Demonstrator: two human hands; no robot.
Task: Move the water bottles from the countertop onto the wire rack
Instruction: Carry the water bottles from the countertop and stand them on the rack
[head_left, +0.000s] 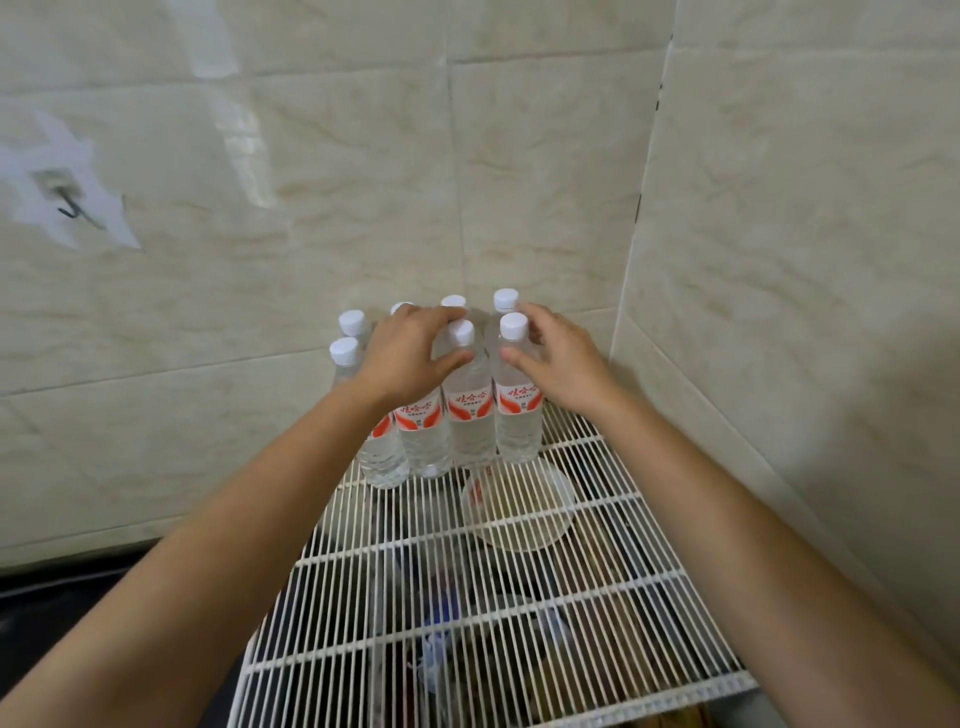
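Water bottles (384, 452) bunched at twelve o'clock on wire rack (467, 597), sparing room. Left hand (410, 348) gripping middle bottle (470, 415), right hand (561, 364) its three o'clock neighbour (518, 421), likely steadying.

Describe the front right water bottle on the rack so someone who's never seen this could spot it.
Find the tiled wall corner; the white wire rack below it carries a cluster of water bottles. The bottle is the right end of the front row, with the thumb of the right hand across its neck and no bottle to its right.
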